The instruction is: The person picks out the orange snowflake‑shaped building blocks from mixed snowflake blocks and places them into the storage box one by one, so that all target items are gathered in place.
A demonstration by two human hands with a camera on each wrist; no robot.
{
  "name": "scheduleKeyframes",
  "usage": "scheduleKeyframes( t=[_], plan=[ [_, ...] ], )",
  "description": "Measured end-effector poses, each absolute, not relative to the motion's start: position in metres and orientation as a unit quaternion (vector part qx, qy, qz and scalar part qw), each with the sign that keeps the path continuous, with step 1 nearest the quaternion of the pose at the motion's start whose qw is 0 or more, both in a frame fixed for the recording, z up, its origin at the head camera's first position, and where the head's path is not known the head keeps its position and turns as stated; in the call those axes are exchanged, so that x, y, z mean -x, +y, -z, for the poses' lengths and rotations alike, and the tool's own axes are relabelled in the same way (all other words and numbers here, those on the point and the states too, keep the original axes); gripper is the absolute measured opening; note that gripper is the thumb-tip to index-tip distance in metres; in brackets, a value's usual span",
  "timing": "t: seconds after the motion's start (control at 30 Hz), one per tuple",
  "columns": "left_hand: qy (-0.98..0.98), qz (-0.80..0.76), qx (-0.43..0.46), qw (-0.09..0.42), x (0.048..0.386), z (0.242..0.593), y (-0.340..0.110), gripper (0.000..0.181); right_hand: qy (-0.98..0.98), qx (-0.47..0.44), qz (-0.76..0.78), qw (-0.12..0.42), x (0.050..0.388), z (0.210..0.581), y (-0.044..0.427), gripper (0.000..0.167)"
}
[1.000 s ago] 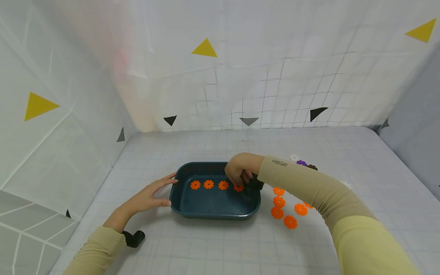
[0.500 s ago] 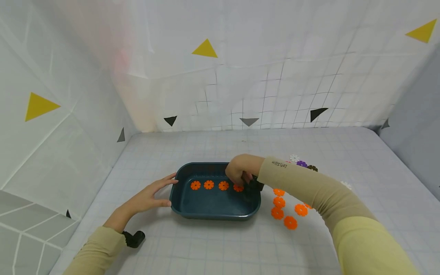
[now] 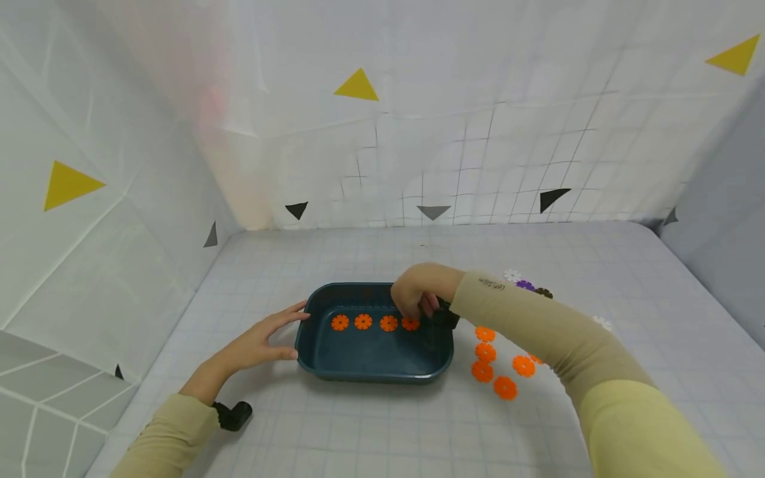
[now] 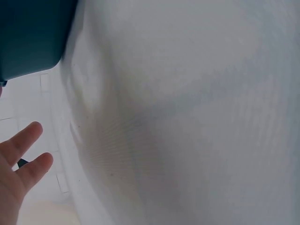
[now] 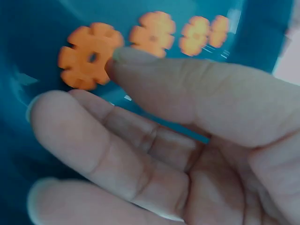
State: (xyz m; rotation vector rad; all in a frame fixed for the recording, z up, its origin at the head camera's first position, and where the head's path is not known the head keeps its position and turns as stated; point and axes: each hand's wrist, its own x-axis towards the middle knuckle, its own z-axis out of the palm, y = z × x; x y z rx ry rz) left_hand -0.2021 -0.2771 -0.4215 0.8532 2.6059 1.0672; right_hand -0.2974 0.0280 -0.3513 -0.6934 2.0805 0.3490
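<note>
A dark teal tray [image 3: 375, 380] stands on the table and holds a row of several orange notched building discs [image 3: 363, 321]. My left hand [image 3: 254, 344] rests on the tray's left end, thumb and fingertips spread against the rim. Some of its fingers [image 4: 35, 171] show in the left wrist view. Inside the tray at the right, my right hand [image 3: 415, 292] is over the row's last orange disc [image 5: 86, 56]. In the right wrist view its thumb touches or overlaps that disc's edge, while its relaxed fingers stay apart from it.
Several loose orange discs [image 3: 482, 370] lie right of the tray. Behind the right forearm are a white disc [image 3: 512, 274], a purple disc [image 3: 525, 285] and a dark brown disc [image 3: 543, 292]. Another white disc [image 3: 601, 322] lies farther right.
The last orange disc in the tray has shifted slightly left, closer to its neighbour, and my right hand has moved a little with it. My left hand has stayed still.
</note>
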Motion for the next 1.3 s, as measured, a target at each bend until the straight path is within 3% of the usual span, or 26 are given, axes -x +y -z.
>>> scheduleKeyframes(
  t=[0.23, 0.6, 1.3],
  plan=[
    [0.882, -0.361, -0.286, 0.101, 0.202, 0.421, -0.277, 0.063, 0.858, 0.296, -0.029, 0.418, 0.295, 0.317, 0.05, 0.023],
    [0.879, -0.364, -0.292, 0.1, 0.202, 0.423, -0.276, 0.063, 0.898, 0.285, 0.133, 0.307, 0.266, 0.291, 0.125, 0.028],
    [0.877, -0.366, -0.295, 0.101, 0.201, 0.42, -0.276, 0.063, 0.914, 0.153, 0.299, 0.228, 0.199, 0.347, 0.242, 0.035]
  ],
)
